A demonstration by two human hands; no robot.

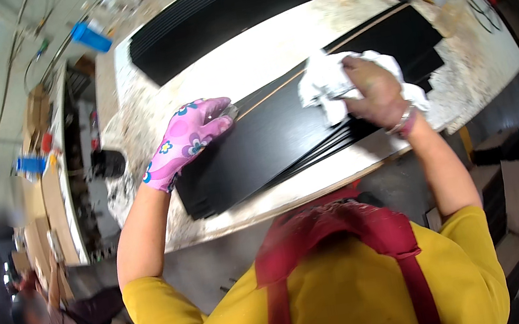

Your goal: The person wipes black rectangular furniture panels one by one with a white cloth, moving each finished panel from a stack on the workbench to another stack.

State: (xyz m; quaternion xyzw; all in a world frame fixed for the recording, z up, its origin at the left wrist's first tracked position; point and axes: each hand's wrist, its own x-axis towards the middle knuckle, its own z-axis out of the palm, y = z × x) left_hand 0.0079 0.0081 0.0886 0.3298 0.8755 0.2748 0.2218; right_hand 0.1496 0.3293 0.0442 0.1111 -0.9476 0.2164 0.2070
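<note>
My left hand (192, 134), in a pink glove with a flower print, is at the far left edge of a black panel (250, 146). Its thumb and fingers are curled together around a small greyish bit that I cannot make out. My bare right hand (378, 90) grips a bunched white cloth (322, 84), which rests on the panel's right part. Under this panel lie several more black panels, fanned out toward me. A thin light-brown line runs along the far edge of the top panel.
A row of stacked black panels (236, 13) stands at the table's far side. The worktable (133, 138) is white and stained. A dark cup (109, 163) is by its left edge, a blue bottle (91, 37) at the far left. Another person (61, 322) is at lower left.
</note>
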